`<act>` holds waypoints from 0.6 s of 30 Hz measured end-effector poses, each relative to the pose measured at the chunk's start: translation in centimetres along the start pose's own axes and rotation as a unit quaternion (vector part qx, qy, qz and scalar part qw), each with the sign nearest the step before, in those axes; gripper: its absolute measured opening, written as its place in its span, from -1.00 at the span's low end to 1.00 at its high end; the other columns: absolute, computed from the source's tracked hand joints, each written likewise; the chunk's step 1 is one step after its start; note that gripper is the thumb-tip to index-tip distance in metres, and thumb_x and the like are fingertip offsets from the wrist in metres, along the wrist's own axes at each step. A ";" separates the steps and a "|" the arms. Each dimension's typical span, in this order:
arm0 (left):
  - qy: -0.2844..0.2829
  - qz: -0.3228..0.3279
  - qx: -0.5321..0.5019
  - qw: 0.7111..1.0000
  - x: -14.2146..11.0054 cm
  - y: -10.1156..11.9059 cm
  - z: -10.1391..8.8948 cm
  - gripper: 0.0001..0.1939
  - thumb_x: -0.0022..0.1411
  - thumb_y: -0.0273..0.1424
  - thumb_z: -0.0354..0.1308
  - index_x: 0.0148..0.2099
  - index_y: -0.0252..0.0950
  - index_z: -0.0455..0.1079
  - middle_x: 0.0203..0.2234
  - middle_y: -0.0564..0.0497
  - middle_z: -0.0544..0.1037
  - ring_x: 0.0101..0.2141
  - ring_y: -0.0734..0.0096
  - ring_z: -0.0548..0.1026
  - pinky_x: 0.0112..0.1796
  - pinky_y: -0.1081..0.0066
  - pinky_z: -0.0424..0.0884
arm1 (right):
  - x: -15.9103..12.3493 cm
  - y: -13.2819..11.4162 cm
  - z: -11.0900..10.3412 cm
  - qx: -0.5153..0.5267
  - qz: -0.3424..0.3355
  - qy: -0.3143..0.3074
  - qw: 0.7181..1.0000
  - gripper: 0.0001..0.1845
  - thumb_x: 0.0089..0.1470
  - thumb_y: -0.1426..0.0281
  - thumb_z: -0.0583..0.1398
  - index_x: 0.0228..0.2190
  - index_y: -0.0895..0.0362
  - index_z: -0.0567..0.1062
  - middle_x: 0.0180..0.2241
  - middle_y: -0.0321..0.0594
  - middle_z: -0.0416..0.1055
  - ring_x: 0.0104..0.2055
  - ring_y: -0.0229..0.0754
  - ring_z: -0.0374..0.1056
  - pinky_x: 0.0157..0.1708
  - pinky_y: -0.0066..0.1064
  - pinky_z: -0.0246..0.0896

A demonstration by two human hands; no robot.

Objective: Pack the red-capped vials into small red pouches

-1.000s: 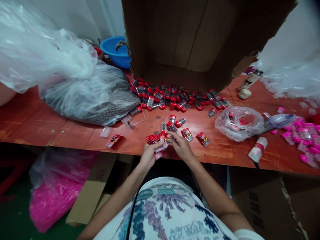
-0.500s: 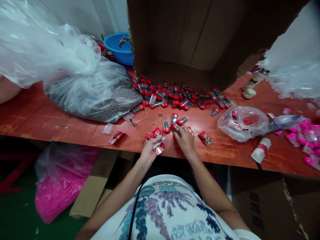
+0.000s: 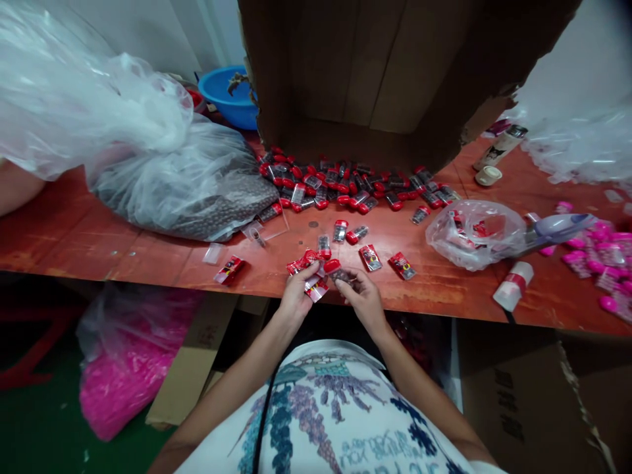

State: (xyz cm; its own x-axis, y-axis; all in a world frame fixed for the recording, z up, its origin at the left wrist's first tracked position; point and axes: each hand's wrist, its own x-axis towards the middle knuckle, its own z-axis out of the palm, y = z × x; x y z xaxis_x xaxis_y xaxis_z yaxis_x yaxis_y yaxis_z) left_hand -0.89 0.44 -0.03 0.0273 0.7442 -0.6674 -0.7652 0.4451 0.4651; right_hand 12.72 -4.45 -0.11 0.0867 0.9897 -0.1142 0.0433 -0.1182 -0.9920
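Observation:
At the table's front edge my left hand (image 3: pixel 295 293) is closed on some red printed labels (image 3: pixel 316 290), with several more red pieces (image 3: pixel 302 262) just beyond its fingers. My right hand (image 3: pixel 366 301) pinches a small clear container with a red cap (image 3: pixel 334 268) and dark contents, its capped end close to the left fingertips. Similar containers lie in front of the hands: one (image 3: pixel 324 246), another (image 3: pixel 340 230) and a tilted one (image 3: pixel 357 234). To the right rest two containers with printed labels, one nearer (image 3: pixel 370 257) and one farther (image 3: pixel 403 265).
A heap of red-capped containers (image 3: pixel 345 187) spills from a large cardboard box (image 3: pixel 340 79). Left stands a bulky clear bag (image 3: pixel 187 178) of dark pieces; a red printed piece (image 3: pixel 230 270) lies before it. Rightward are a small plastic bag (image 3: pixel 474 237), a white roll (image 3: pixel 513 286) and pink containers (image 3: pixel 605 263).
My right hand has picked up a red-capped container from the nearby group and brought it towards the left hand. The left hand keeps its labels. The view has shifted slightly.

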 end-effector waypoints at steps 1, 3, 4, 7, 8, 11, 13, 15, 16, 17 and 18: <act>-0.006 0.006 0.001 1.000 -0.1 0.0 0.0 -0.90 -0.02 -0.61 0.26 -0.37 -0.39 0.45 -0.53 -0.02 0.58 -0.54 0.39 0.53 -0.38 0.38 0.51 | 0.0 0.0 0.0 -0.022 -0.021 0.004 1.000 -0.69 0.02 0.28 0.23 -0.16 0.11 0.47 -0.33 -0.25 0.45 -0.39 -0.24 0.34 -0.43 -0.43 0.28; -0.014 0.019 0.006 1.000 -0.3 0.1 -0.1 -0.90 -0.03 -0.60 0.27 -0.39 -0.40 0.46 -0.53 -0.03 0.59 -0.53 0.40 0.53 -0.38 0.39 0.50 | -0.2 0.0 -0.1 -0.065 -0.066 0.008 0.996 -0.73 0.03 0.32 0.22 -0.17 0.09 0.50 -0.28 -0.23 0.44 -0.33 -0.23 0.35 -0.33 -0.40 0.29; -0.014 0.025 0.010 1.000 -0.4 0.1 -0.1 -0.91 -0.03 -0.60 0.27 -0.39 -0.40 0.46 -0.53 -0.03 0.59 -0.53 0.40 0.53 -0.38 0.39 0.50 | -0.3 -0.1 -0.1 -0.083 -0.084 0.007 0.993 -0.74 0.04 0.33 0.22 -0.18 0.08 0.50 -0.27 -0.23 0.44 -0.32 -0.23 0.36 -0.31 -0.40 0.28; -0.011 0.043 0.023 0.999 -0.8 0.1 0.0 -0.87 -0.08 -0.59 0.30 -0.39 -0.39 0.47 -0.53 -0.01 0.59 -0.53 0.41 0.53 -0.39 0.40 0.50 | -0.6 -0.1 -0.1 -0.107 -0.104 0.002 0.989 -0.74 0.06 0.34 0.21 -0.17 0.08 0.50 -0.29 -0.24 0.43 -0.33 -0.23 0.36 -0.32 -0.41 0.28; -0.011 0.049 0.031 0.998 -1.0 0.1 0.1 -0.84 -0.10 -0.59 0.32 -0.38 -0.39 0.47 -0.53 0.00 0.59 -0.53 0.40 0.54 -0.39 0.40 0.50 | -0.7 -0.1 -0.1 -0.109 -0.105 0.004 0.989 -0.74 0.06 0.34 0.21 -0.16 0.07 0.50 -0.29 -0.23 0.43 -0.32 -0.22 0.36 -0.31 -0.40 0.28; -0.017 0.069 0.056 0.996 -1.6 0.0 0.4 -0.76 -0.18 -0.56 0.38 -0.36 -0.37 0.48 -0.52 0.01 0.60 -0.52 0.38 0.54 -0.42 0.39 0.49 | -0.7 0.0 -0.1 -0.092 -0.091 0.021 0.991 -0.71 0.08 0.31 0.20 -0.13 0.07 0.48 -0.27 -0.23 0.43 -0.30 -0.21 0.37 -0.29 -0.39 0.30; -0.024 0.082 0.064 0.994 -2.1 0.0 0.5 -0.73 -0.21 -0.55 0.40 -0.36 -0.37 0.48 -0.52 0.01 0.60 -0.52 0.37 0.54 -0.43 0.38 0.49 | -0.7 0.1 -0.1 -0.066 -0.075 0.025 0.995 -0.64 0.07 0.30 0.20 -0.06 0.07 0.43 -0.30 -0.25 0.42 -0.34 -0.23 0.36 -0.31 -0.39 0.31; -0.031 0.094 0.065 0.993 -2.4 0.0 0.7 -0.73 -0.21 -0.53 0.41 -0.37 -0.36 0.48 -0.52 0.01 0.60 -0.52 0.37 0.54 -0.43 0.38 0.49 | -0.8 0.2 -0.1 -0.054 -0.077 0.014 0.995 -0.62 0.07 0.32 0.20 -0.04 0.06 0.41 -0.29 -0.26 0.41 -0.35 -0.24 0.35 -0.31 -0.39 0.31; -0.034 0.098 0.066 0.992 -2.5 0.1 0.7 -0.73 -0.21 -0.52 0.41 -0.37 -0.36 0.48 -0.53 0.02 0.60 -0.52 0.38 0.54 -0.43 0.38 0.49 | -0.8 0.2 -0.1 -0.057 -0.088 0.007 0.995 -0.63 0.06 0.34 0.21 -0.05 0.05 0.42 -0.28 -0.26 0.41 -0.34 -0.24 0.35 -0.29 -0.39 0.31; -0.038 0.103 0.068 0.992 -2.5 0.1 0.7 -0.74 -0.21 -0.51 0.41 -0.37 -0.36 0.48 -0.53 0.02 0.59 -0.53 0.39 0.53 -0.43 0.39 0.49 | -0.9 0.1 -0.2 -0.064 -0.101 0.000 0.993 -0.66 0.06 0.36 0.21 -0.07 0.05 0.44 -0.26 -0.25 0.41 -0.32 -0.23 0.35 -0.28 -0.39 0.30; -0.042 0.108 0.070 0.991 -2.6 0.1 0.7 -0.74 -0.20 -0.51 0.41 -0.37 -0.36 0.48 -0.53 0.03 0.59 -0.53 0.40 0.53 -0.42 0.39 0.49 | -0.9 0.0 -0.3 -0.073 -0.114 -0.005 0.991 -0.68 0.06 0.38 0.20 -0.10 0.04 0.46 -0.25 -0.25 0.41 -0.30 -0.23 0.34 -0.26 -0.39 0.29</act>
State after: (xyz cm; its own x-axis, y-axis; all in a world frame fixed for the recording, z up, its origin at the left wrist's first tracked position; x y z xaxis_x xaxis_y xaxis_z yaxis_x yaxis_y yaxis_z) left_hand -0.59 -1.11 2.16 -0.0687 0.8662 -0.4950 -0.6626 0.3313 0.6717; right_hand 12.90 -5.35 0.01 0.0487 0.9926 0.1110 0.2043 0.0989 -0.9739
